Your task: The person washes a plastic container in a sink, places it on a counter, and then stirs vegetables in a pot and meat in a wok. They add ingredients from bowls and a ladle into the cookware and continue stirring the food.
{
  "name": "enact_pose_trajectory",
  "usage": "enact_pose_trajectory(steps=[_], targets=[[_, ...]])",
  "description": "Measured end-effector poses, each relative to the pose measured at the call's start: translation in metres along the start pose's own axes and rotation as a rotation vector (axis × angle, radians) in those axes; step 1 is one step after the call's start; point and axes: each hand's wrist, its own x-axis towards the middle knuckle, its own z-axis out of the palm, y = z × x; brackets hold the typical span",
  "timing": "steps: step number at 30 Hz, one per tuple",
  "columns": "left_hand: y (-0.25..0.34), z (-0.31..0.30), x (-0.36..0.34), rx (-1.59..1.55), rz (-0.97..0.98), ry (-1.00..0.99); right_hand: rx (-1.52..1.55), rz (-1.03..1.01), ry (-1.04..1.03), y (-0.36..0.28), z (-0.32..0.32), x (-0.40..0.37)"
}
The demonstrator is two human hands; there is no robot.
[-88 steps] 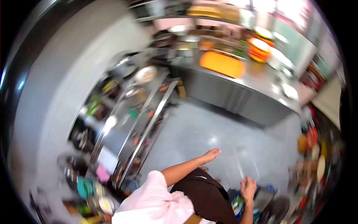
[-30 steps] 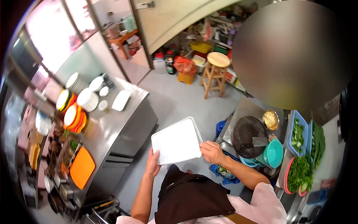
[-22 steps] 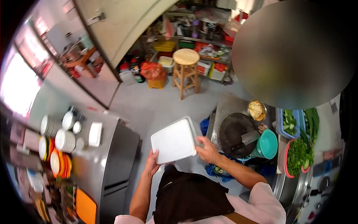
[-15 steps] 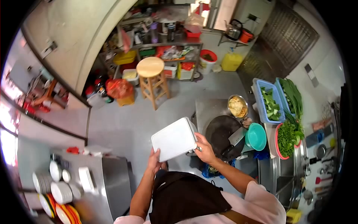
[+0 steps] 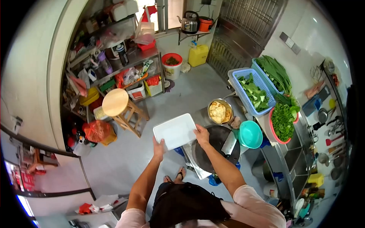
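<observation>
A white rectangular tray (image 5: 175,132) with a raised rim is held level in front of my body, its inside bare. My left hand (image 5: 158,147) grips its near left corner, thumb over the rim. At its right edge my right hand (image 5: 202,135) closes on it, thumb on top, the other fingers hidden underneath. Below my right forearm lies a round dark chopping board (image 5: 200,156), with a cleaver (image 5: 229,143) resting on it. Beside the board stand a teal basin (image 5: 250,135) and a metal bowl holding yellowish slices (image 5: 218,111).
On the right counter are a blue basket (image 5: 237,91) of cut greens and a red-rimmed basin of leafy herbs (image 5: 282,123). A wooden stool (image 5: 115,102) stands ahead left, before a cluttered metal shelf (image 5: 140,57). A yellow jerrycan (image 5: 198,55) sits near the metal door.
The view has turned to the right, so the stool and shelf appear further left. The tray has tilted flatter, and its inside now faces up. Both hands keep hold of it.
</observation>
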Motion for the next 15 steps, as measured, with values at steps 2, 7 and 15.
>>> enact_pose_trajectory(steps=[2,7,15], targets=[[0.001,0.0,0.01,0.118,0.065,-0.019,0.051,0.119,-0.051,0.011,-0.003,0.005],[0.013,-0.011,0.026,0.271,0.177,-0.108,-0.16,0.161,0.011,0.013,0.003,-0.006],[0.059,-0.005,0.022,1.133,0.184,0.018,-0.34,0.132,0.121,0.003,0.017,-0.013]])
